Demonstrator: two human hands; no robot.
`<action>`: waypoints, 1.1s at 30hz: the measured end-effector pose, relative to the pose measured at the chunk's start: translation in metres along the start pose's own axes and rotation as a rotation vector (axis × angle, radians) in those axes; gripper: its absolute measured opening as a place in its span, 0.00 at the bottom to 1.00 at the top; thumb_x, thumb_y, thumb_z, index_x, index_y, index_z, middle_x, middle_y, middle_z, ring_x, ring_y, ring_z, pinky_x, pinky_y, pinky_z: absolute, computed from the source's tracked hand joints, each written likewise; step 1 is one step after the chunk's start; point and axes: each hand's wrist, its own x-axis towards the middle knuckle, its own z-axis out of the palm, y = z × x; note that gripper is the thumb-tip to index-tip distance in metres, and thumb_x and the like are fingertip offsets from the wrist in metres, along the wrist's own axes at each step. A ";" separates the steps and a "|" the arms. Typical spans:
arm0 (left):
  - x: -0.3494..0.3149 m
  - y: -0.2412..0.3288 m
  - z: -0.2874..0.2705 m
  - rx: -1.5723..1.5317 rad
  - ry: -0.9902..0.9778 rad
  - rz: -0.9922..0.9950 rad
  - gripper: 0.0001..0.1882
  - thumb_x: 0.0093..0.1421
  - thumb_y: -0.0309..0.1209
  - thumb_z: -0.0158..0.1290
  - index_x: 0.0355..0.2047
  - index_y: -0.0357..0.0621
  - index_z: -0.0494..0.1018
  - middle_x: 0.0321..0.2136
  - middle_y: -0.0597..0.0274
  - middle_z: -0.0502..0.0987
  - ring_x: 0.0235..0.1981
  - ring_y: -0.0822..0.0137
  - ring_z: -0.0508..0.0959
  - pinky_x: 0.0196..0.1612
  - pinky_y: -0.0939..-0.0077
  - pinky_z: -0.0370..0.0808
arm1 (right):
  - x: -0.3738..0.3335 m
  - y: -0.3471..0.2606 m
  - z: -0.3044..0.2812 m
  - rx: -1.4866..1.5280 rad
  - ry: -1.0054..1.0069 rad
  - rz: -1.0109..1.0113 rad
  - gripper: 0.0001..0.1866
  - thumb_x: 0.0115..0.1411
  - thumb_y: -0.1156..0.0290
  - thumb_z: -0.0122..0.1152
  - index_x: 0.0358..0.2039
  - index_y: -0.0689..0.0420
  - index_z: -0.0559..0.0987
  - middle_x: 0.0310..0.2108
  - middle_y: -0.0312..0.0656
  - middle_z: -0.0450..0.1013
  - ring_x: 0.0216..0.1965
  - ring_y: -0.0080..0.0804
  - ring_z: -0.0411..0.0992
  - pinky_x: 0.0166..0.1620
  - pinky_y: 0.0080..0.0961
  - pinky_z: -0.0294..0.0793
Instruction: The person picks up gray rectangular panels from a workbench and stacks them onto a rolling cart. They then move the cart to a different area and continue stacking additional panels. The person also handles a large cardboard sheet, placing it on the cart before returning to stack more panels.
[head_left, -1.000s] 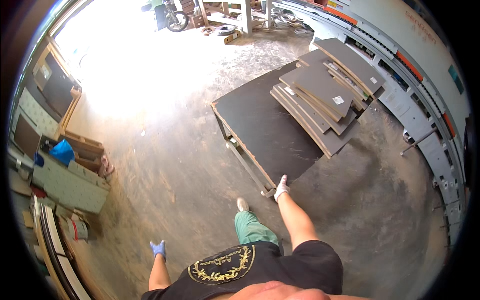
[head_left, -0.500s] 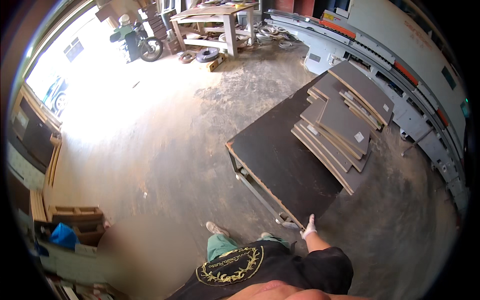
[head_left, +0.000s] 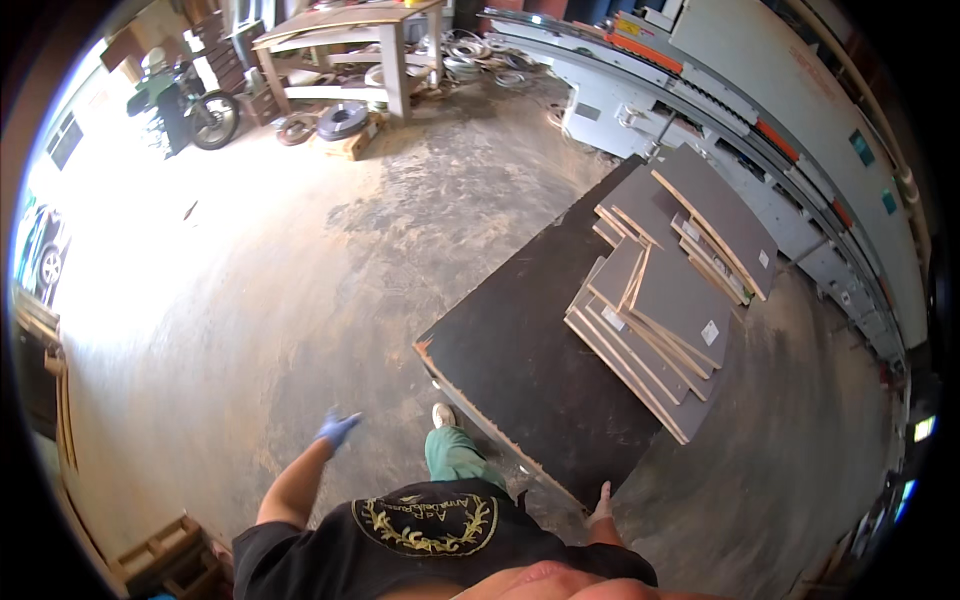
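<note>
My right hand (head_left: 602,503), in a pale glove, grips the near corner of a dark-topped cart (head_left: 505,355), its fingers partly hidden by the edge. To the left, my left hand (head_left: 338,428) is in a blue glove, held over the floor away from the cart with its fingers stretched out and nothing in them. Several grey boards (head_left: 680,290) with pale edges lie in uneven, overlapping stacks on the cart's right half. Small white labels stick to some of them. The cart's near left corner is chipped.
A long white machine (head_left: 600,100) with orange strips runs along the right, beyond the boards. At the back stand a wooden workbench (head_left: 390,65), rolls of edging strip (head_left: 343,120) and a motorcycle (head_left: 205,115). Wooden pieces (head_left: 165,545) stand at the lower left.
My left hand has come into view on the left. The cart and boards sit lower in the picture, and the bench and motorcycle have shifted left. My right hand stays on the cart's corner.
</note>
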 end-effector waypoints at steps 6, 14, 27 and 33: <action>0.091 0.170 0.161 -0.485 -0.189 -0.437 0.46 0.48 0.56 0.57 0.58 0.46 0.49 0.52 0.56 0.63 0.45 0.55 0.71 0.38 0.52 0.74 | -0.028 0.011 0.049 -0.040 -0.097 0.015 0.54 0.42 0.31 0.56 0.61 0.58 0.56 0.59 0.44 0.57 0.57 0.44 0.56 0.56 0.41 0.59; 0.221 0.213 0.121 -0.606 -0.164 -0.346 0.44 0.46 0.50 0.62 0.56 0.42 0.53 0.45 0.48 0.69 0.37 0.53 0.75 0.34 0.54 0.76 | -0.042 0.027 0.165 0.276 0.018 0.159 0.55 0.42 0.31 0.56 0.60 0.61 0.56 0.58 0.45 0.58 0.56 0.45 0.58 0.56 0.40 0.60; 0.401 0.304 0.060 -0.444 -0.652 -0.304 0.41 0.53 0.68 0.31 0.61 0.60 0.52 0.63 0.67 0.51 0.62 0.57 0.53 0.59 0.43 0.42 | -0.105 0.012 0.344 0.048 0.101 -0.071 0.55 0.45 0.29 0.51 0.61 0.62 0.54 0.60 0.47 0.54 0.60 0.42 0.54 0.55 0.38 0.61; 0.424 0.390 -0.034 -0.446 -0.546 -0.488 0.43 0.42 0.70 0.47 0.51 0.53 0.64 0.51 0.64 0.63 0.54 0.58 0.62 0.55 0.54 0.57 | -0.167 0.012 0.466 0.179 0.384 0.193 0.54 0.43 0.32 0.57 0.60 0.59 0.57 0.58 0.43 0.59 0.55 0.41 0.61 0.52 0.39 0.65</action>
